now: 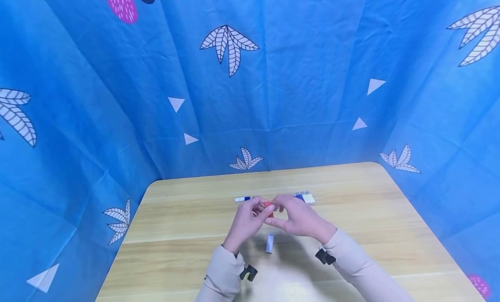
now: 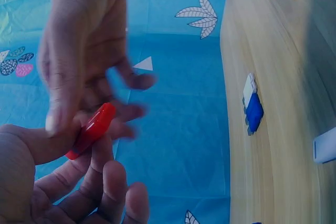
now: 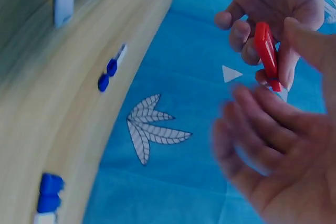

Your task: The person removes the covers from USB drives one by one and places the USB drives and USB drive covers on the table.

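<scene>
In the head view my left hand [image 1: 247, 218] is raised over the table's middle, pinching a small red stick [image 1: 268, 205], which looks like a USB flash drive, between thumb and fingers. The left wrist view shows the red stick [image 2: 93, 129] tilted, its lower end between the thumb and forefinger. Right beside it is my right hand [image 1: 302, 216], fingers spread loosely and blurred in the right wrist view, with the thumb close to the red stick [image 3: 266, 53]. A pale grey stick [image 1: 270, 243] lies on the table just in front of both hands.
Behind the hands on the wooden table [image 1: 187, 219], white and blue sticks [image 1: 242, 199] lie at left. More white and blue sticks with metal ends [image 1: 307, 198] are grouped at right, partly behind the right hand. A blue patterned curtain [image 1: 304, 98] surrounds the table's back and sides.
</scene>
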The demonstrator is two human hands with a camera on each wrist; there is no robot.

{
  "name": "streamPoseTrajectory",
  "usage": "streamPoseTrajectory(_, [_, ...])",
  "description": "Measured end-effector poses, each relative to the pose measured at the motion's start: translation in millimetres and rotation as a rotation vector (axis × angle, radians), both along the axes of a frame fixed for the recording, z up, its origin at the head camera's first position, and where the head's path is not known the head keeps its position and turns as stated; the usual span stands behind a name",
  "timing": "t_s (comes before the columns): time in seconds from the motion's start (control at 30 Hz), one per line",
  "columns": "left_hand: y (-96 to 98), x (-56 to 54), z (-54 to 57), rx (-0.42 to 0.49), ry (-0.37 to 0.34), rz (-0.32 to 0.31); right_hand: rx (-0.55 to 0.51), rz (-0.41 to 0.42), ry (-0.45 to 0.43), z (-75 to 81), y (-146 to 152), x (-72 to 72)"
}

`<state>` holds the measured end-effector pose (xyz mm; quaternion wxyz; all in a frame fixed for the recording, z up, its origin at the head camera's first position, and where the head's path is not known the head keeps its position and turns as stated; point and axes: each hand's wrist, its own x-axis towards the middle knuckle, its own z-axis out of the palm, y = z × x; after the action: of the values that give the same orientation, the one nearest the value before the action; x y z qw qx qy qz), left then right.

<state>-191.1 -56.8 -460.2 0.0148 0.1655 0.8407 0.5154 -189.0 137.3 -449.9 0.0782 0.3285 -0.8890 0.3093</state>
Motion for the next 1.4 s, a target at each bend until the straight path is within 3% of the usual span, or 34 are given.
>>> streamPoseTrajectory(0.17, [0.1,-0.2,0.8,0.027,0.002,-0.001,-0.046,0.089,-0.225,-4.0,1.4,-3.2])
streamPoseTrajectory(0.4, [-0.6,0.1,-0.3,0.049,-0.015,0.013,-0.115,0.145,-0.328,-8.5,3.7,-4.9])
streamPoseTrajectory(0.6, [-3.2,3.2,-1.2,0.041,-0.051,0.054,-0.148,0.193,-0.339,-10.9,3.5,-2.8])
streamPoseTrajectory(1.0, [1.6,10.7,1.7,0.14,-0.094,0.08,-0.159,0.243,-0.327,-6.0,11.5,-1.2])
streamPoseTrajectory(1.27, [7.8,13.0,-5.0,0.264,-0.104,0.08,-0.146,0.258,-0.354,-1.8,17.0,0.1])
streamPoseTrajectory(1.4, [9.6,13.8,-5.4,0.32,-0.132,0.08,-0.144,0.285,-0.317,1.2,18.7,0.0])
